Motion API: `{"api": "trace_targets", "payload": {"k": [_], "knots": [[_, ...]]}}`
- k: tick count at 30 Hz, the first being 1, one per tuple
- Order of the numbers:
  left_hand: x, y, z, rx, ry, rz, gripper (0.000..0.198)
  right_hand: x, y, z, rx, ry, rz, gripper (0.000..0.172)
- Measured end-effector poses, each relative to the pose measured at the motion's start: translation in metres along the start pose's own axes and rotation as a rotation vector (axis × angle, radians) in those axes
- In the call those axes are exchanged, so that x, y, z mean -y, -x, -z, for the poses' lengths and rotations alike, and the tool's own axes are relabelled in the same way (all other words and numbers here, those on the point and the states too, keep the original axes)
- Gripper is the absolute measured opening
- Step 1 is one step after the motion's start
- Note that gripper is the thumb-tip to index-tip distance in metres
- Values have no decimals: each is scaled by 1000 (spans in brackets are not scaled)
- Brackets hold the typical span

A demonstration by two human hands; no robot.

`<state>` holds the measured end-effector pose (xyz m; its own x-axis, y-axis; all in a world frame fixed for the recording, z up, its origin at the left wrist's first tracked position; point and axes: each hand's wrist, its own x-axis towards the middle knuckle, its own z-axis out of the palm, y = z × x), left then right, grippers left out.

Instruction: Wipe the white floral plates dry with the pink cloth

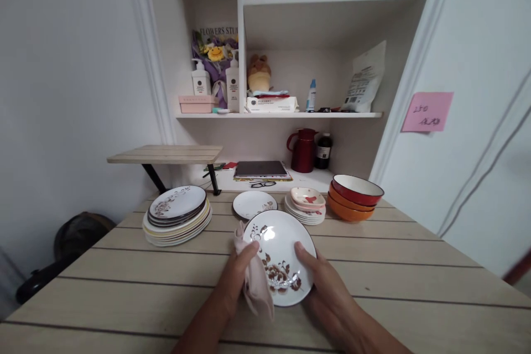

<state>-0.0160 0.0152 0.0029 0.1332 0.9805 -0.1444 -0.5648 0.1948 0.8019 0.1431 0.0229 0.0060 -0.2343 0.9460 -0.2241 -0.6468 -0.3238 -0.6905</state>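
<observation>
A white plate (286, 249) with brown flowers and a dark rim is held up, tilted towards me, over the middle of the table. My left hand (237, 274) pinches its left edge through a pale pink cloth (256, 285), thumb on the plate's face. The cloth hangs down past the plate's lower left. On the right edge, my right hand (326, 282) grips the plate with the thumb on top and the fingers hidden underneath. Just behind it, a similar flowered plate (251, 203) lies on the table.
At the left stands a stack of plates (177, 215), beside a small raised wooden shelf (166, 154). Small dishes (306, 207) are stacked behind the held plate, with red and orange bowls (354, 197) to their right. Farther back are a laptop (261, 168), glasses (263, 183) and a red jug (303, 150).
</observation>
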Motion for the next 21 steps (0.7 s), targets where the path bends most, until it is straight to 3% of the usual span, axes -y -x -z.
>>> {"api": "trace_targets", "payload": {"k": [8,11,18,21], "knots": [[-13,12,5,31,-10,68,58,30,14,2,240,93,-235,58],[-17,14,4,64,-2,86,60,33,19,2,283,140,-243,56],[-19,18,3,66,-36,85,63,31,21,3,235,186,-267,58],[-20,19,3,59,-35,105,63,29,20,3,158,177,-234,60]]}}
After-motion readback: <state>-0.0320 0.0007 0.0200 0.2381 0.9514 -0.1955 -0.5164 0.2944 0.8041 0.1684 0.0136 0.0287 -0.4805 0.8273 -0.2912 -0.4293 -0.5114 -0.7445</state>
